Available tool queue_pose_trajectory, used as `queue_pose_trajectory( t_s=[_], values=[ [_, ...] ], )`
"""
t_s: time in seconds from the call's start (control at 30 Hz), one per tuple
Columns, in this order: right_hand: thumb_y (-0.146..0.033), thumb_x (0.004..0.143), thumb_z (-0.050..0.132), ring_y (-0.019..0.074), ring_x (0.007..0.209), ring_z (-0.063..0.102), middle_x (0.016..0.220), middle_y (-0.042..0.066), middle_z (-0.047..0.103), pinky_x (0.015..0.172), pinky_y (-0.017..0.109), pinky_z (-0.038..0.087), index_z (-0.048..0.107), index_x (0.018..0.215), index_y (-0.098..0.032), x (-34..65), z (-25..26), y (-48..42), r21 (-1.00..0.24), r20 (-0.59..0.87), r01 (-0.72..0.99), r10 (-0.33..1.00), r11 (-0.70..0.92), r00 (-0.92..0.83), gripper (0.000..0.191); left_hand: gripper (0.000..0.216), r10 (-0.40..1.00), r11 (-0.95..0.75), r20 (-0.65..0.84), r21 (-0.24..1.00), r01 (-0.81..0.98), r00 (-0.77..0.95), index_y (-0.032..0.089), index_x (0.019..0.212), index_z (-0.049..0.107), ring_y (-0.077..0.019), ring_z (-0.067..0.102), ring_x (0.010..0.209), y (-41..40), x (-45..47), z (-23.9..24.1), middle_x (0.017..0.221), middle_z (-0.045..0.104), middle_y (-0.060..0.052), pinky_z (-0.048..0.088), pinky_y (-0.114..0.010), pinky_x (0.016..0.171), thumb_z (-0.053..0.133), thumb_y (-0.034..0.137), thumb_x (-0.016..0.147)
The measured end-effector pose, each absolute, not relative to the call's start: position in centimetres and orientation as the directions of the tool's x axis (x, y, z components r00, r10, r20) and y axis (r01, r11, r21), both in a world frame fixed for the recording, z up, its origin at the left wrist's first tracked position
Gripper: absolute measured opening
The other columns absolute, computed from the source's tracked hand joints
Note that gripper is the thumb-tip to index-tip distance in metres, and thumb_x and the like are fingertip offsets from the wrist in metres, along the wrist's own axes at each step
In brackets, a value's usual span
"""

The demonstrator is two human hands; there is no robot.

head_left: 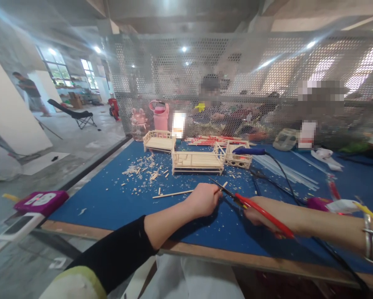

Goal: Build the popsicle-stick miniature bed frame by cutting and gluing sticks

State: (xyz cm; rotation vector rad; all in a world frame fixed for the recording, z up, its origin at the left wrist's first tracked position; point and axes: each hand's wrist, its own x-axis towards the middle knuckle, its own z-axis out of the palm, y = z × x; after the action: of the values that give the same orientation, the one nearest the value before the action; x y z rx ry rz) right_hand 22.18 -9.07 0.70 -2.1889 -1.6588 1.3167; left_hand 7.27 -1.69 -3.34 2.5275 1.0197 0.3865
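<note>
My left hand [203,199] is closed in a pinch on a thin wooden stick [173,194] that lies out to the left over the blue table mat [111,203]. My right hand [261,214] is wrapped round red-handled scissors [251,204], whose dark blades reach the stick's end by my left fingers. Farther back stand small stick-built furniture models: a long one [198,162], a smaller one [159,141] at the left and another [237,155] at the right. Wood offcuts [142,170] are scattered in front of them.
A blue-handled tool [250,151] with a black cord lies by the models. Clear rods [286,170] and red sticks [211,141] lie beyond. Pink bottles [159,116] stand at the mesh screen [236,74]. A purple device [41,201] sits off the table's left edge.
</note>
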Motion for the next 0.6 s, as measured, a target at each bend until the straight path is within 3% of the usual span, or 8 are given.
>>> queue_pose_trajectory(
  t_s=[0.23, 0.43, 0.6],
  values=[
    [-0.019, 0.050, 0.042, 0.0069, 0.040, 0.028, 0.035, -0.004, 0.028, 0.041, 0.021, 0.023, 0.028, 0.035, -0.019, 22.9, -0.6, -8.6, -0.607, -0.414, 0.785, 0.892, -0.122, -0.182, 0.020, 0.028, 0.729, -0.645, 0.065, 0.401, 0.651, 0.682, 0.014, 0.077, 0.063, -0.0188, 0.061, 0.076, -1.7, 7.5, -3.3, 0.080, 0.068, -0.010, 0.042, -0.026, 0.068, 0.038, 0.023, 0.085],
    [-0.020, 0.045, 0.039, 0.0049, 0.031, 0.020, 0.035, -0.006, 0.023, 0.031, 0.021, 0.013, 0.030, 0.043, -0.020, 23.1, -0.4, -9.8, -0.632, -0.503, 0.675, 0.864, -0.380, 0.016, 0.009, 0.030, 0.731, -0.624, 0.080, 0.480, 0.616, 0.678, 0.015, 0.074, 0.062, -0.0166, 0.058, 0.066, -2.0, 7.7, -3.2, 0.069, 0.065, -0.007, 0.041, -0.025, 0.064, 0.037, 0.024, 0.086],
    [-0.019, 0.041, 0.039, 0.0037, 0.029, 0.017, 0.037, -0.009, 0.024, 0.029, 0.019, 0.012, 0.030, 0.050, -0.021, 24.3, -1.2, -9.9, -0.710, -0.595, 0.491, 0.803, -0.504, -0.038, 0.013, 0.031, 0.745, -0.586, 0.074, 0.546, 0.598, 0.663, 0.016, 0.069, 0.062, -0.0152, 0.057, 0.063, -2.1, 7.9, -2.8, 0.064, 0.063, -0.004, 0.039, -0.023, 0.063, 0.037, 0.024, 0.086]
  ],
)
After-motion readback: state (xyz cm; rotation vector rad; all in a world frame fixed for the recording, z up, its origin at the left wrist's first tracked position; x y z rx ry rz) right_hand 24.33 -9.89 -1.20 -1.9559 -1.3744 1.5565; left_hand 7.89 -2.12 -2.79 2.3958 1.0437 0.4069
